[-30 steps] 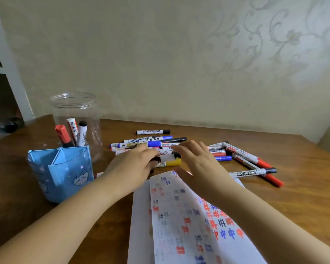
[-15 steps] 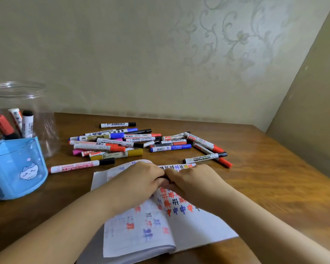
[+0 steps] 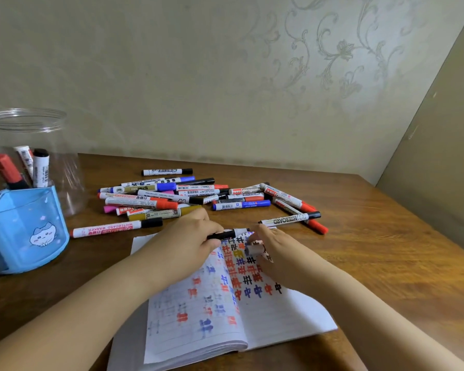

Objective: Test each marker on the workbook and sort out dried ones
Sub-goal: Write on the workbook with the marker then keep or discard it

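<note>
My left hand grips the marker lying left-right over the workbook; right hand pinches its cap.

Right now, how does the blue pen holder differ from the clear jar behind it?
The blue pen holder is opaque, with a cartoon cat on its front; the clear jar is see-through and plain. The holder sits nearer the camera and is shorter; the jar rises taller behind it. The holder has markers standing in it; whether the jar holds any cannot be told. Both stand upright on the wooden table, open-topped.
</note>
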### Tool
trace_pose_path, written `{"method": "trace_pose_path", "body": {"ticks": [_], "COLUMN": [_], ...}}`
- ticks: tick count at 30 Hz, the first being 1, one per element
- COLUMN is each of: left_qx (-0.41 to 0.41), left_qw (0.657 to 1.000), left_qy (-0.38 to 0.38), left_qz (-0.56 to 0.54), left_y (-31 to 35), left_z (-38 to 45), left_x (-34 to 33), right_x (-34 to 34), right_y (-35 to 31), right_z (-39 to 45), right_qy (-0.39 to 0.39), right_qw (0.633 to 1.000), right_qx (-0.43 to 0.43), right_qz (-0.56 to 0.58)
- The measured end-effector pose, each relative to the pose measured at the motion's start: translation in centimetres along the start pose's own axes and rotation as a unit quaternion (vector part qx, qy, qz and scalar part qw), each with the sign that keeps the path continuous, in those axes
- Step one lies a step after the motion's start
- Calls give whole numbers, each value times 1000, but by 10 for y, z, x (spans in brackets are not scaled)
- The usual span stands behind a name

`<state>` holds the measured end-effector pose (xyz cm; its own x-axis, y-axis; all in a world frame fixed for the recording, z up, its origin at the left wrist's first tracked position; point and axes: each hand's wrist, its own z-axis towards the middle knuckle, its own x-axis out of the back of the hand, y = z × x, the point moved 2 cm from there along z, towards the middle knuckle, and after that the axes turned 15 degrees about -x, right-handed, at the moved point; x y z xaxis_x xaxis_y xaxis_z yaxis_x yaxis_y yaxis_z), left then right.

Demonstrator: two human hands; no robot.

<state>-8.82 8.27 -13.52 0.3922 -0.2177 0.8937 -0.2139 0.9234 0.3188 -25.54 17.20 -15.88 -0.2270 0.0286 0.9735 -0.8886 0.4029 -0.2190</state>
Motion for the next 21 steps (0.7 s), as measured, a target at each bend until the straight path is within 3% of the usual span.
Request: {"method": "trace_pose_path", "body": {"ticks": [5,9,14,17,21], "left_qx": [-21,-89,-198,-241,-193], "left_qw": [999,994,959,947,963], "left_qy": [2,20,146,169,183], "left_qz": [26,52,144,128,55], "left_y": [10,27,46,55,52], "left_z": [5,20,26,25,20], "left_x": [6,1,1,-9,-24], "right_x": [28,36,49,42,29], "right_y": [-10,-23,11,29,43], "right_z": [-17,-26,-35,-44,-47], "right_qy": [192,167,145,138,147], "right_qw": [979,978,985,973,950], "right_qx": [64,120,-72,-136,-195], "right_qz": [26,-28,54,125,194]}}
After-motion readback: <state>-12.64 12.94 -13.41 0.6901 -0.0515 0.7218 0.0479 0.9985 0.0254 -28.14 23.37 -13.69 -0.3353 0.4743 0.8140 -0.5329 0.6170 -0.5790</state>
